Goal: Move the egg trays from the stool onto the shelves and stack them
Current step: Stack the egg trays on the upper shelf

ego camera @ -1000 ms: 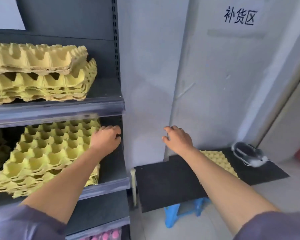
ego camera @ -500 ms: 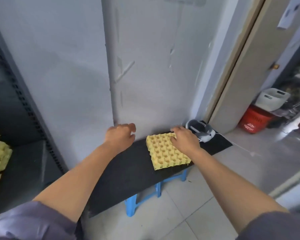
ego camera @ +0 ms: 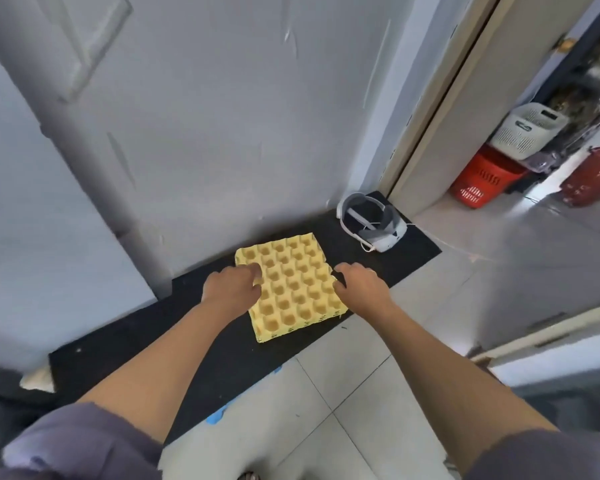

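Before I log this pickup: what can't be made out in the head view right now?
Head view only.
Count of egg trays in the stack: side edge too small.
Grip of left hand and right hand: fingertips hidden by knuckles.
Stool: mostly hidden under the black board.
Shelves: outside the frame.

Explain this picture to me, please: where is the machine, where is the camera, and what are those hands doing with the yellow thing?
There is no machine here: a person works with two bare hands. The camera sits on that person's head and looks forward and down, so you see both forearms from above. A black board lies across a blue stool. On it rests a low stack of yellow egg trays, and at its far end a white headset. The left hand curls over the stack's left edge, the right hand round its right edge. The stack is not yet lifted.
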A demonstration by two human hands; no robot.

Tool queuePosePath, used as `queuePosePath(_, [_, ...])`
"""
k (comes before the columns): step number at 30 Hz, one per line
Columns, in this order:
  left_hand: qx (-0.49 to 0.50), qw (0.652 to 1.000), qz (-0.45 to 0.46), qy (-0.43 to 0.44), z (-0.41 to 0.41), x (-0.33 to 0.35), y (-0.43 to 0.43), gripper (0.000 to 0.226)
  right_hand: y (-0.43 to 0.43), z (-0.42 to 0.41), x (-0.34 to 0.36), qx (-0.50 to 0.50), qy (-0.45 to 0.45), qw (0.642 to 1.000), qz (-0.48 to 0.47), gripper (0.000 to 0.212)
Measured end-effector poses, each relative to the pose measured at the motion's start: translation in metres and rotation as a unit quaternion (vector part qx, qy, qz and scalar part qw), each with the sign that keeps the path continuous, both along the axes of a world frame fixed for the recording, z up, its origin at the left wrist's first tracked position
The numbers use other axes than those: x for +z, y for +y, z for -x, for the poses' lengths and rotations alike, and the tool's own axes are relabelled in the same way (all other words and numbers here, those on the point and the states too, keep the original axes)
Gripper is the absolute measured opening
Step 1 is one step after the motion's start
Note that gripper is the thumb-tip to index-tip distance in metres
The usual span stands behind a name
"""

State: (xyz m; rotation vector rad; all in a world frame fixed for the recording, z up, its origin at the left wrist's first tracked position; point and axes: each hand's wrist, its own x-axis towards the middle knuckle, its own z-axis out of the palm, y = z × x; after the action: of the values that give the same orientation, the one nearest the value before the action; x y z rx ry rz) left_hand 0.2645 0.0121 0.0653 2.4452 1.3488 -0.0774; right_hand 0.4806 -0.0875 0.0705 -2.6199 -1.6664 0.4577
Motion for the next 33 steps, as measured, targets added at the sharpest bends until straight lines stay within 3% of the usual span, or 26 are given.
queuePosePath(10, [0.160,0.976,0.147,0.028,-0.058,-0.151,0.032,0.040,0.050,-0.088,-0.135,-0.053,0.044,0.993,0.098,0.040])
queuePosePath(16, [0.249,0.953,0.173,0.014,-0.071,-0.244,0.042,0.037,0.076,-0.102,-0.230,-0.114,0.086,0.984,0.108,0.037])
queuePosePath(22, [0.320,0.920,0.210,-0.080,-0.069,-0.298,0.050,0.008,0.091,-0.106,-0.277,-0.187,0.109,0.970,0.108,0.035])
queuePosePath(25, [0.367,0.897,0.216,-0.120,-0.072,-0.304,0.054,0.028,0.097,-0.112,-0.283,-0.219,0.121,0.960,0.125,0.034])
queuePosePath(28, [0.440,0.848,0.257,-0.144,-0.074,-0.307,0.055,0.057,0.102,-0.115,-0.288,-0.236,0.128,0.953,0.138,0.041])
queuePosePath(33, [0.457,0.827,0.288,-0.157,-0.068,-0.313,0.063,0.049,0.102,-0.112,-0.291,-0.298,0.126,0.938,0.120,0.046])
